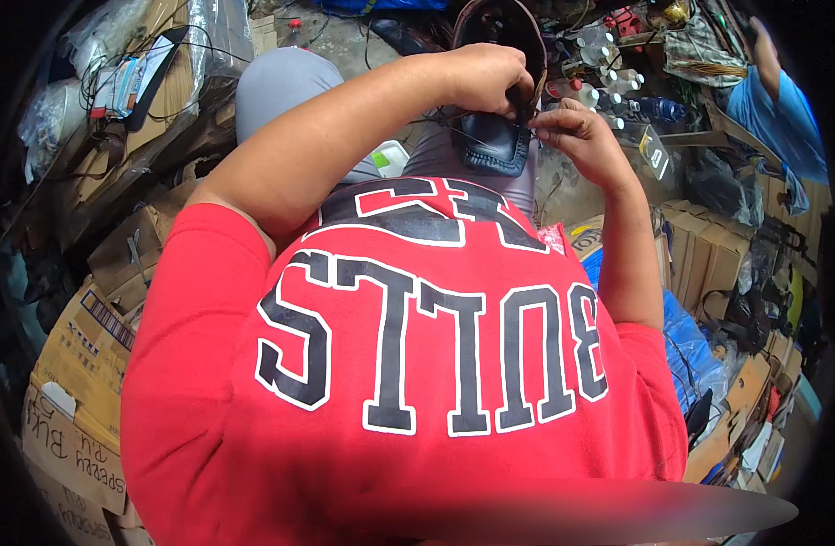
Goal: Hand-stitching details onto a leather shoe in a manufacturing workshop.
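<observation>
A dark leather shoe (pixel 496 150) rests on my grey-trousered lap, its toe toward me and a puckered, stitched seam around the toe. Its brownish opening (pixel 504 27) faces up at the far end. My left hand (pixel 488 80) reaches across it, fingers curled closed on the shoe's right edge; the fingertips are partly hidden. Beside that same edge, my right hand (pixel 577 138) is closed in a pinch. What it pinches is too small to make out. A thin thread-like line shows near the shoe, but where its ends go is unclear.
Several plastic bottles (pixel 618 80) stand on the floor beyond my right hand. Cardboard boxes (pixel 90 364) crowd the left side, with more cardboard (pixel 704 250) and blue plastic (pixel 686 341) at right. Another person's arm (pixel 765 56) and a blue cloth (pixel 781 123) show at far right.
</observation>
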`<state>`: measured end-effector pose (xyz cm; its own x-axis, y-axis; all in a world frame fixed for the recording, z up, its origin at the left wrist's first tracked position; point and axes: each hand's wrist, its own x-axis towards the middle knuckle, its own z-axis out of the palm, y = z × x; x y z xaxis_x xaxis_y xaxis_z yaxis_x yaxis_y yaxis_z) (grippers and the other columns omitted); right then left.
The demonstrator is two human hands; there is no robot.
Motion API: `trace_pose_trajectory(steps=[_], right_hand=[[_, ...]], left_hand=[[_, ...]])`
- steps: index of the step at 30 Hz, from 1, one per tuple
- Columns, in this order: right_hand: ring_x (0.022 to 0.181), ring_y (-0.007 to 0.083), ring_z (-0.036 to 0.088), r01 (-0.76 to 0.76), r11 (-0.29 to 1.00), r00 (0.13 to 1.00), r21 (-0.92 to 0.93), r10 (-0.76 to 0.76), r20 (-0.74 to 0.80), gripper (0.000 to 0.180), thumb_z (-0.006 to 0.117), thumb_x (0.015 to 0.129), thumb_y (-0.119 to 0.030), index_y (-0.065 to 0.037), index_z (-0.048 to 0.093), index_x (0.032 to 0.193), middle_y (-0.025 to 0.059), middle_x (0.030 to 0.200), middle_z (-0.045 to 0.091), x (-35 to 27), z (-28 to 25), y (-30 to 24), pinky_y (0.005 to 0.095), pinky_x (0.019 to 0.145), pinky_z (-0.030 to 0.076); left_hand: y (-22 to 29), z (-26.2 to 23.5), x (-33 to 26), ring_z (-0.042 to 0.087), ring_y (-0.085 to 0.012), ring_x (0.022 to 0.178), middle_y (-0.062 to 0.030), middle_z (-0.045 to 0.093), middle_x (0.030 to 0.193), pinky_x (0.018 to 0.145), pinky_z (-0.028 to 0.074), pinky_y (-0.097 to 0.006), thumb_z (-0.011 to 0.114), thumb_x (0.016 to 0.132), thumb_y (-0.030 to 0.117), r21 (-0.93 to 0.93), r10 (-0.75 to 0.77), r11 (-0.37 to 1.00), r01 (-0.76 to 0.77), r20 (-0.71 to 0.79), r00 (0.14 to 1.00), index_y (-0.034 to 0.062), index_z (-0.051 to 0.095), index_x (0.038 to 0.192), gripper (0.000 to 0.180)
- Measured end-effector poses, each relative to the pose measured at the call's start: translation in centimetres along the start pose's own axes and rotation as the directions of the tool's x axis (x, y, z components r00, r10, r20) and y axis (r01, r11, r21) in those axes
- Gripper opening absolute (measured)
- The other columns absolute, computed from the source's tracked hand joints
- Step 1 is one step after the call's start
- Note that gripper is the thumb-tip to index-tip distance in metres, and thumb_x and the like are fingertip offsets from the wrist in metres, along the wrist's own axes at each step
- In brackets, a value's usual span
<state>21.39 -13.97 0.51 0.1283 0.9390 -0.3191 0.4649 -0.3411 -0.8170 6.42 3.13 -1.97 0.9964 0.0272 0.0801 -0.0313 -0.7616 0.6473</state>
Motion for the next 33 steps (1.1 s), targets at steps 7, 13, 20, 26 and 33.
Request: trace_pose_trajectory(steps=[7, 13, 20, 26, 33], right_hand=[[0.080, 0.0122, 0.058, 0.005, 0.978, 1.000, -0.208, 0.001, 0.028, 0.015, 0.068, 0.083, -0.003, -0.004, 0.072, 0.098, 0.0026, 0.087, 0.055, -0.2, -0.3, -1.3, 0.0260, 0.072, 0.048], [0.077, 0.0122, 0.056, 0.021, 0.992, 1.000, -0.125, -0.022, -0.003, 0.013, 0.069, 0.081, -0.001, -0.006, 0.072, 0.092, 0.0019, 0.084, 0.052, 0.2, -0.2, -1.3, 0.0262, 0.068, 0.047], [0.078, 0.0105, 0.055, 0.079, 0.994, 0.994, -0.078, -0.072, 0.081, 0.009, 0.072, 0.079, -0.002, -0.003, 0.071, 0.088, 0.0005, 0.085, 0.054, 1.8, -1.0, 0.5, 0.0237, 0.070, 0.046], [0.078, 0.0091, 0.054, -0.032, 0.988, 0.998, 0.151, 0.023, 0.062, 0.010, 0.074, 0.077, -0.004, -0.004, 0.070, 0.087, -0.0003, 0.087, 0.057, 1.4, 0.7, 1.3, 0.0237, 0.071, 0.045], [0.078, 0.0083, 0.051, 0.067, 0.997, 0.997, -0.026, -0.067, -0.023, 0.016, 0.074, 0.077, -0.004, -0.007, 0.072, 0.093, -0.0017, 0.084, 0.056, 0.2, 0.3, 1.8, 0.0239, 0.070, 0.043]], left_hand=[[-0.4, -0.6, 0.4, 0.062, -0.0297, 0.095, -0.0111, 0.064, 0.098, 0.081, 0.050, -0.038, 0.075, 0.070, 0.020, -0.057, -0.007, 0.998, 0.015, 0.130, 0.992, 0.0164, 0.073, 0.100, 0.030], [-0.2, -0.4, 0.9, 0.059, -0.0258, 0.089, -0.0074, 0.058, 0.091, 0.079, 0.048, -0.034, 0.076, 0.069, 0.016, -0.110, -0.055, 0.991, 0.073, 0.156, 0.986, 0.0171, 0.075, 0.096, 0.027], [-0.9, 0.1, 1.6, 0.060, -0.0271, 0.090, -0.0086, 0.059, 0.091, 0.079, 0.048, -0.035, 0.077, 0.068, 0.016, -0.141, -0.077, 0.985, 0.102, 0.173, 0.982, 0.0144, 0.074, 0.095, 0.028], [0.0, 0.3, 0.5, 0.059, -0.0276, 0.094, -0.0083, 0.058, 0.098, 0.078, 0.048, -0.036, 0.078, 0.065, 0.015, -0.073, -0.111, 0.991, 0.112, 0.009, 0.994, 0.0113, 0.071, 0.098, 0.034], [2.0, 2.2, -5.1, 0.053, -0.0201, 0.105, -0.0021, 0.052, 0.114, 0.087, 0.037, -0.038, 0.080, 0.064, 0.017, 0.255, 0.136, 0.967, -0.021, -0.441, 0.887, 0.0228, 0.057, 0.115, 0.056]])
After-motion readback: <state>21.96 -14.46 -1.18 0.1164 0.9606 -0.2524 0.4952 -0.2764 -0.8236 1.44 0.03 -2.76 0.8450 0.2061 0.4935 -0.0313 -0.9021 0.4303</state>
